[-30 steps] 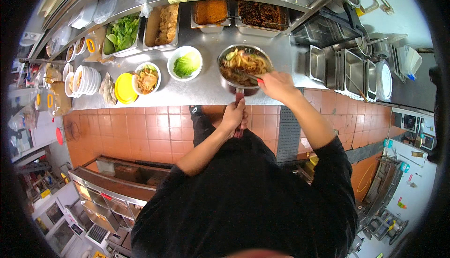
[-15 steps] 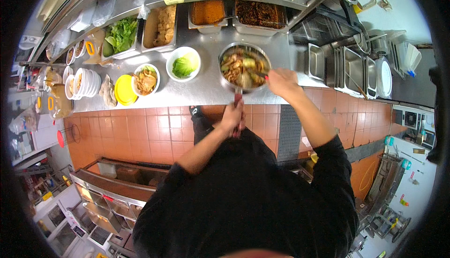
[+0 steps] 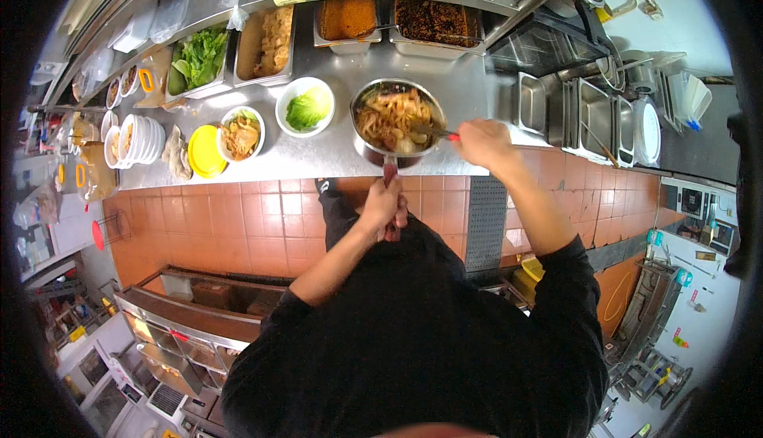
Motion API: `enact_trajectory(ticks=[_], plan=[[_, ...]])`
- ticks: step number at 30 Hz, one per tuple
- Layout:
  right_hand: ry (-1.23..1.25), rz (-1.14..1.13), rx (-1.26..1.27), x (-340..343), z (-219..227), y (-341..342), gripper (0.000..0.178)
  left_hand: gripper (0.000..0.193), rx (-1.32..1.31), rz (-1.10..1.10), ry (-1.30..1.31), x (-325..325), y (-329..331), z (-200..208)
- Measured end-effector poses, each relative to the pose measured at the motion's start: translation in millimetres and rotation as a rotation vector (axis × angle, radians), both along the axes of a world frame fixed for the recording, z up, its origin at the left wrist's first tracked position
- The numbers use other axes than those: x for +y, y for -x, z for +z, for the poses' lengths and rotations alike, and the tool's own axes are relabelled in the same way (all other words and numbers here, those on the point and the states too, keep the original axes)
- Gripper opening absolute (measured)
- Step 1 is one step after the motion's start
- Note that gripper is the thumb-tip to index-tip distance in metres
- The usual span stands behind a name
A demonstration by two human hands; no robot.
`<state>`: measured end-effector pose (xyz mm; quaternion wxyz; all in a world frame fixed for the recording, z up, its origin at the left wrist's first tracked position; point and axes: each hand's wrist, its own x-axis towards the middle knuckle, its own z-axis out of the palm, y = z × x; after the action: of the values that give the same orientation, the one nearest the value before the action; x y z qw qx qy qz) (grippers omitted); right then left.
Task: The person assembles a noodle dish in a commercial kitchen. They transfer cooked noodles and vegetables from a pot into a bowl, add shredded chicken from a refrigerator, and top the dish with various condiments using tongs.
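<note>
My left hand (image 3: 384, 206) is wrapped round the dark red handle (image 3: 390, 169) of a steel saucepan (image 3: 373, 150). The saucepan is over the front part of the steel counter and holds sliced, browned food in sauce (image 3: 391, 116). In my right hand (image 3: 483, 144), at the pan's right side, is a red-handled utensil (image 3: 434, 131). Its dark metal end reaches over the rim into the food; the tip is hidden there. Just left of the pan stands a white bowl with green lettuce (image 3: 307, 109). Farther left is another white bowl with mixed food (image 3: 241, 134).
A yellow lid (image 3: 207, 152) and stacked white bowls (image 3: 143, 142) sit at the left. Behind are metal pans of lettuce (image 3: 199, 58), pale pieces (image 3: 272, 42), orange sauce (image 3: 347, 20) and dark sauce (image 3: 433, 23), under a shelf. Steel containers (image 3: 594, 112) stand at the right.
The saucepan has shifted slightly left in view, and the food in it lies differently. My right hand has stayed at the rim, and the utensil now shows more clearly. Both hands keep their holds.
</note>
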<state>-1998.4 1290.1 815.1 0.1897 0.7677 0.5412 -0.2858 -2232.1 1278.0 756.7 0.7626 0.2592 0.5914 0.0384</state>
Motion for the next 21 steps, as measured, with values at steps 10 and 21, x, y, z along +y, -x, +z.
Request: enact_trajectory(ticks=[10,21], plan=[[-0.159,0.085,-0.029,-1,2,6,0.017,0.03,-0.083,0.054,0.027,-13,-1,-14],[-0.244,0.094,0.143,-20,17,16,0.026,0.038,-0.181,-0.022,-0.142,29,2,-99]])
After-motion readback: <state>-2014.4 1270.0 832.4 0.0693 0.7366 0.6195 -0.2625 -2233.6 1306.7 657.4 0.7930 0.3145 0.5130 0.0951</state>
